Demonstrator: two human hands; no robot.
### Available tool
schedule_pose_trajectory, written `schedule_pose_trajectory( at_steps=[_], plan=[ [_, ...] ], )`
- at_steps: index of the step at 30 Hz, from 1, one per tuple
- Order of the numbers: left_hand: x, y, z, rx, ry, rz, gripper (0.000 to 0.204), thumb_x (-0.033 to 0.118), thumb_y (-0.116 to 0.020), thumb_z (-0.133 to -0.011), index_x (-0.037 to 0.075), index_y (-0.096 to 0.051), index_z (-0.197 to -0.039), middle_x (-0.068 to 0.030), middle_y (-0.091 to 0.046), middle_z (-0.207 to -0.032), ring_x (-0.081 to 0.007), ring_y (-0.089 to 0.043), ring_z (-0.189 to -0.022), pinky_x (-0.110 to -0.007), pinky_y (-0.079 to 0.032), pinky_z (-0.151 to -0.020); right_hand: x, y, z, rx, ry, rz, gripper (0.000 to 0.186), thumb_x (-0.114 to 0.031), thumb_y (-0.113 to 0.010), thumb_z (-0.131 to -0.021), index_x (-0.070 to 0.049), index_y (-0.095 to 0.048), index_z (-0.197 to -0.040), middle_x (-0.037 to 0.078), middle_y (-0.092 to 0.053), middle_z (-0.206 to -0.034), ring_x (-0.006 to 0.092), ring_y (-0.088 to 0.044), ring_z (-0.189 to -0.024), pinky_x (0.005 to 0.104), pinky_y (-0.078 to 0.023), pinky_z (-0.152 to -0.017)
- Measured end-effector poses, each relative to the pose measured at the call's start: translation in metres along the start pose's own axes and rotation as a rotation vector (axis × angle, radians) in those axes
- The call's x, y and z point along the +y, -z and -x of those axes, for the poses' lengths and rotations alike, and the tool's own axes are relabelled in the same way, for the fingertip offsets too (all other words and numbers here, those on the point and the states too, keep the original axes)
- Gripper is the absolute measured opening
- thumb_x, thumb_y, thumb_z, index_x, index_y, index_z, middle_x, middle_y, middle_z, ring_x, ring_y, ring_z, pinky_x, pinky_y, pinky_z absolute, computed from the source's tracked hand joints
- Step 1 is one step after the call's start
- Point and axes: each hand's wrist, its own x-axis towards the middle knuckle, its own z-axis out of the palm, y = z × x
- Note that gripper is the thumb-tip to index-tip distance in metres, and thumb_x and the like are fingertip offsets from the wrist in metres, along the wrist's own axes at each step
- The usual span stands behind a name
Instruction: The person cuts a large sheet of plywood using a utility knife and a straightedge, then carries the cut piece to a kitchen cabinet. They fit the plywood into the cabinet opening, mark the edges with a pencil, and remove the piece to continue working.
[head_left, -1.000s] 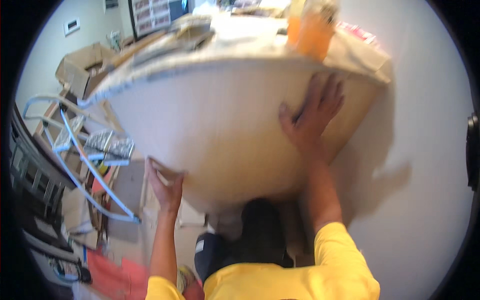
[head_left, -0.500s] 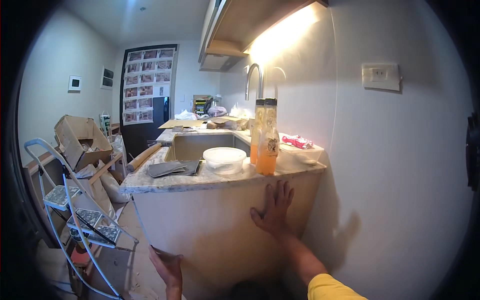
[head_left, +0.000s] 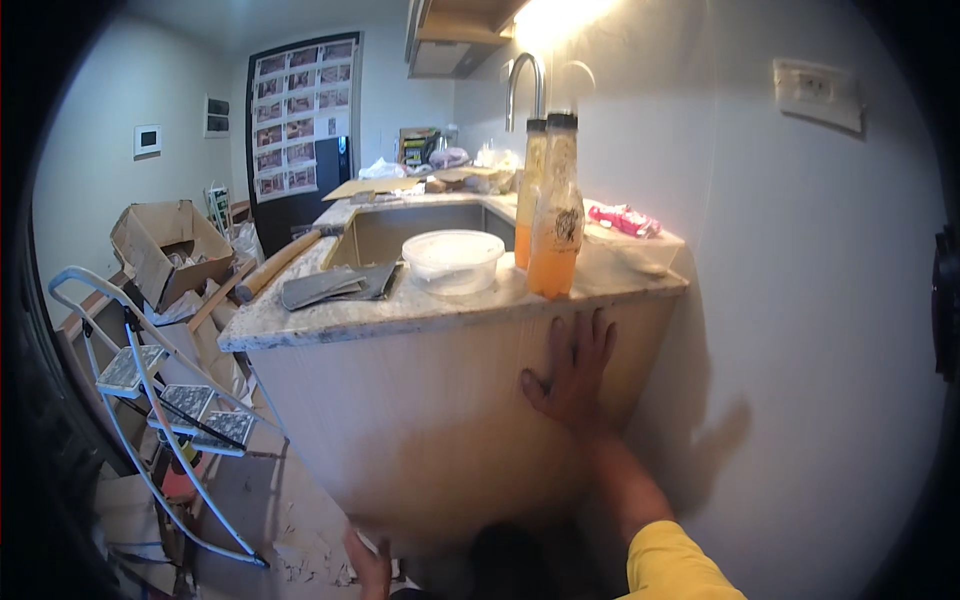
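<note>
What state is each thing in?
Two clear bottles with black caps: closed, upright, orange liquid inside
Round white plastic tub: seemingly lidded
Pale metal stepladder: unfolded
Brown cardboard box: open
Yellowish cabinet light: lit
Right hand: spread against pale wooden panel
Left hand: at panel's lower left edge

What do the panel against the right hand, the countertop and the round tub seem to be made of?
Panel: probably wood veneer or laminate, smooth and matte, given its pale, faint grain. Countertop: stone or lookalike, smooth, by its grey mottling. Round tub: likely plastic, since it looks translucent.
</note>
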Motion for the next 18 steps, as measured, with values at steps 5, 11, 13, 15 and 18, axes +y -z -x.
schedule_pose_trajectory(
  at_steps=[5,11,13,15,18],
  plan=[
    [-0.090,0.011,0.177,-0.691,0.301,-0.399,0.067,0.045,-0.062,-0.087,0.008,-0.044,-0.140,-0.0211,-0.053,-0.132,-0.0395,-0.044,-0.126,-0.059,-0.033,-0.103,-0.006,-0.004,-0.009,0.033,-0.003,-0.041,0.083,-0.050,-0.068,-0.074,-0.007,-0.042,-0.140,0.029,-0.030,-0.145,0.0553,-0.023,-0.135,0.0734,-0.016,-0.104],
    [-0.051,0.002,0.176,-0.606,0.309,-0.443,0.044,0.021,-0.066,-0.086,-0.001,-0.058,-0.123,-0.0229,-0.063,-0.113,-0.0382,-0.060,-0.105,-0.046,-0.046,-0.093,0.001,-0.003,0.001,0.032,0.000,-0.020,0.081,-0.050,-0.067,-0.074,-0.006,-0.044,-0.139,0.029,-0.030,-0.146,0.0530,-0.022,-0.136,0.0708,-0.016,-0.107],
    [-0.063,0.000,0.158,-0.586,0.395,-0.224,0.044,0.019,-0.069,-0.082,-0.002,-0.059,-0.120,-0.0250,-0.065,-0.106,-0.0412,-0.062,-0.100,-0.045,-0.048,-0.089,-0.002,-0.002,-0.004,0.055,-0.003,-0.009,0.080,-0.051,-0.065,-0.076,-0.006,-0.044,-0.139,0.029,-0.030,-0.146,0.0517,-0.022,-0.137,0.0696,-0.015,-0.108],
    [-0.069,-0.007,0.145,-0.498,0.285,-0.059,0.039,0.022,-0.067,-0.083,0.000,-0.062,-0.115,-0.0261,-0.066,-0.103,-0.0433,-0.062,-0.099,-0.046,-0.049,-0.085,-0.003,-0.003,-0.004,0.051,0.003,0.013,0.079,-0.052,-0.062,-0.077,-0.006,-0.044,-0.139,0.028,-0.030,-0.146,0.0507,-0.023,-0.137,0.0685,-0.016,-0.108],
    [-0.020,0.011,0.075,-0.418,0.329,-0.095,0.034,0.020,-0.067,-0.083,0.001,-0.065,-0.111,-0.0236,-0.066,-0.105,-0.0412,-0.063,-0.100,-0.044,-0.049,-0.085,-0.004,-0.010,-0.002,0.074,0.009,0.013,0.079,-0.053,-0.060,-0.078,-0.006,-0.044,-0.139,0.028,-0.029,-0.148,0.0497,-0.023,-0.138,0.0677,-0.016,-0.109]
  ],
)
